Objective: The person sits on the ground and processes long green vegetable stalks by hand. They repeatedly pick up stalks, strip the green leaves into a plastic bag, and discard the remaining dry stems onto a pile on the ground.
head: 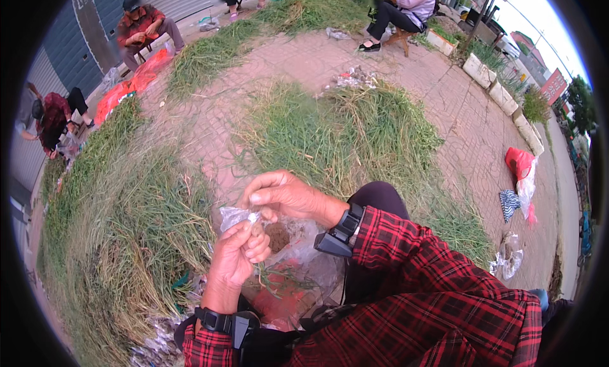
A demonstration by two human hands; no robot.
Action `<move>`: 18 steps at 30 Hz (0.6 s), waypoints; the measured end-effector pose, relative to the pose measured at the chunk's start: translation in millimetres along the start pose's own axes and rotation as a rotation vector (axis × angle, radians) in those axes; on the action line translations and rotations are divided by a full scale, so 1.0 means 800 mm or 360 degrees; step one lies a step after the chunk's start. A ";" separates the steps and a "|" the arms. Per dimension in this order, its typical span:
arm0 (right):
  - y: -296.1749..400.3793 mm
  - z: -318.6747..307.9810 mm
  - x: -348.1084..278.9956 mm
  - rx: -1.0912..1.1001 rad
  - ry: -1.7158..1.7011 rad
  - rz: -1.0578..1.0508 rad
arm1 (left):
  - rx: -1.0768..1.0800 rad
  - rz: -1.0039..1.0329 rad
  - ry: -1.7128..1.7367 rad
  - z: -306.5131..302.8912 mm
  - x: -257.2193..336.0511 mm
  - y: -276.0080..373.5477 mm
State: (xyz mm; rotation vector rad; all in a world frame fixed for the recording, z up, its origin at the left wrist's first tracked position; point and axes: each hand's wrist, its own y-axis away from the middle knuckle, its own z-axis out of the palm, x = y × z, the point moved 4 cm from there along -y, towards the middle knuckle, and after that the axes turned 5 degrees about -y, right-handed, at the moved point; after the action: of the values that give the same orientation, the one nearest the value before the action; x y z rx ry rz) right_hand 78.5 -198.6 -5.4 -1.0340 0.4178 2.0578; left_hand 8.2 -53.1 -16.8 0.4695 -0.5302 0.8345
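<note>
My left hand (240, 253) is closed around the lower part of a small clear plastic bag (232, 216), just above my lap. Its contents are hidden by the fingers. Beside it, my right hand (280, 195) has its fingers curled close to the bag's right side; whether they pinch anything is unclear. Below and behind the hands lies a larger clear plastic bag (309, 238) with brown soil (277, 237) in it. Red plastic (278, 298) shows between my knees, with a few green grass blades over it.
Cut grass lies in heaps ahead (333, 134) and at the left (147, 214). Small wrapped bundles (159, 343) are piled at the lower left, more (354, 77) beyond the front heap. A red-and-clear bag (523, 172) lies right. Several seated people work farther off.
</note>
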 end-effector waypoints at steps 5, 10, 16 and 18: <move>-0.006 0.001 0.007 -0.0188 -0.0411 0.0020 | -0.0110 -0.0022 0.0125 -0.001 0.000 0.003; -0.007 0.007 0.024 -0.0345 -0.0587 0.0149 | -0.0151 -0.0042 0.0125 0.001 -0.001 0.002; -0.007 0.003 0.026 -0.0245 -0.0574 0.0127 | -0.0165 -0.0050 0.0128 0.000 -0.004 -0.002; -0.007 0.002 0.026 -0.0229 -0.0578 0.0151 | -0.0158 -0.0050 0.0124 0.000 -0.003 -0.002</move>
State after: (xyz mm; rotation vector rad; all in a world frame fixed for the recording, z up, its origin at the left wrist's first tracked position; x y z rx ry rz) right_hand 73.8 -183.7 -20.4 -0.7082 0.1349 2.3291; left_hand 8.2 -55.3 -18.7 0.3521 -0.4887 0.7894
